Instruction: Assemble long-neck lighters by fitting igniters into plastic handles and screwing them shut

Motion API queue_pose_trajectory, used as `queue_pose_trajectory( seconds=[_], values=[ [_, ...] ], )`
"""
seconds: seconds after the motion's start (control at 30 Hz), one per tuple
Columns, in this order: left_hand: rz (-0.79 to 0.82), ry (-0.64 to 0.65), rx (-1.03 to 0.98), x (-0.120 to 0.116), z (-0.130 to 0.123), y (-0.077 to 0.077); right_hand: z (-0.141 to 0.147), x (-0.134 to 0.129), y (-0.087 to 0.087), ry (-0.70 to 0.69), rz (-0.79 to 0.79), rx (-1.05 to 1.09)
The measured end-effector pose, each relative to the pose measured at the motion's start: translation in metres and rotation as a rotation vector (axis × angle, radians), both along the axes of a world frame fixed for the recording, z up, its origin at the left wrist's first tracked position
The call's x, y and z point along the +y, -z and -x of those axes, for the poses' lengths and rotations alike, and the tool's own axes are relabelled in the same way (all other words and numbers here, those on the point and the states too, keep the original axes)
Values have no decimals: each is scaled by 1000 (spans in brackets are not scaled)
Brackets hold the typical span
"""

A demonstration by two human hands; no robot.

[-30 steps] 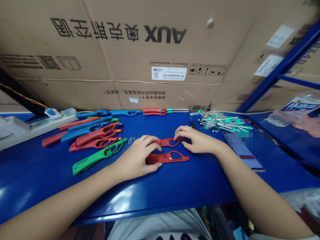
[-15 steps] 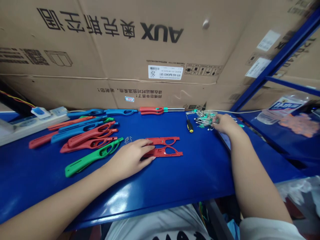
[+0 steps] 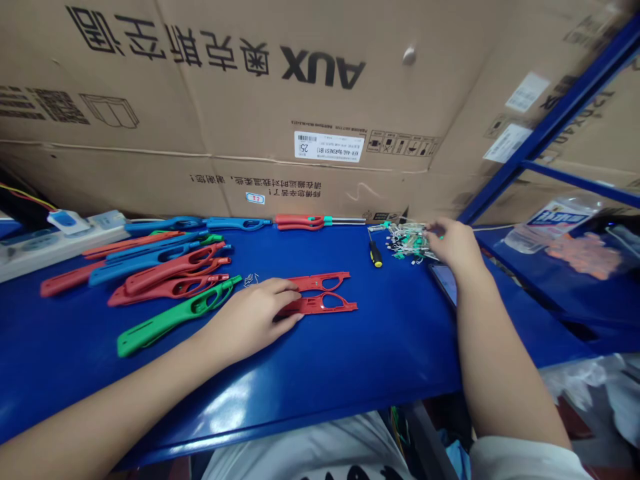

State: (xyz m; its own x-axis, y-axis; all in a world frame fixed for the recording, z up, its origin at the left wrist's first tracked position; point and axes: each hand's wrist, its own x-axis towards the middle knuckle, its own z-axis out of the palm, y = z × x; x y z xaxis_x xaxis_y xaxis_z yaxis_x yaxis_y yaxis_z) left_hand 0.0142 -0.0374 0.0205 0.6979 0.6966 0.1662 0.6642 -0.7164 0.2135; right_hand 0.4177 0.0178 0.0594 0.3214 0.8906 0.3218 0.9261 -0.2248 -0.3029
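Note:
Two red lighter shell halves (image 3: 330, 303) lie side by side on the blue table, inner faces up. My left hand (image 3: 260, 317) rests over their left ends, fingers and thumb curled around them and hiding that part. At the right, my right hand (image 3: 453, 243) is at the edge of a loose pile of small green and white wired parts (image 3: 407, 241). Its fingers are bent toward the thumb, with a bit of green between them; the piece itself is too small to make out. A yellow-and-black screwdriver (image 3: 375, 253) lies left of the pile.
Red, blue and green lighter shells (image 3: 175, 267) are heaped at the left, near a white power strip (image 3: 95, 230). Small screws (image 3: 251, 280) lie by my left hand. A red lighter with a metal tube (image 3: 310, 221) lies along the cardboard (image 3: 225, 133). A phone (image 3: 444, 280) is beneath my right wrist.
My right hand has shifted slightly off the pile, and its fingers show more clearly. The left hand stays on the red shell halves. The whole view has moved a little.

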Motion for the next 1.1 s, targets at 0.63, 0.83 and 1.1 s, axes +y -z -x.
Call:
queue_pose_trajectory(
  seconds=[0.63, 0.83, 1.1],
  values=[
    [-36, -36, -137, -4, 2, -6, 87, -28, -4, -709, -223, 142],
    [-12, -147, -379, -10, -6, -12, 119, -43, 3, -960, -204, 213],
    [215, -58, -588, -17, -15, -12, 131, -54, 7, -1089, -102, 284]
  ],
)
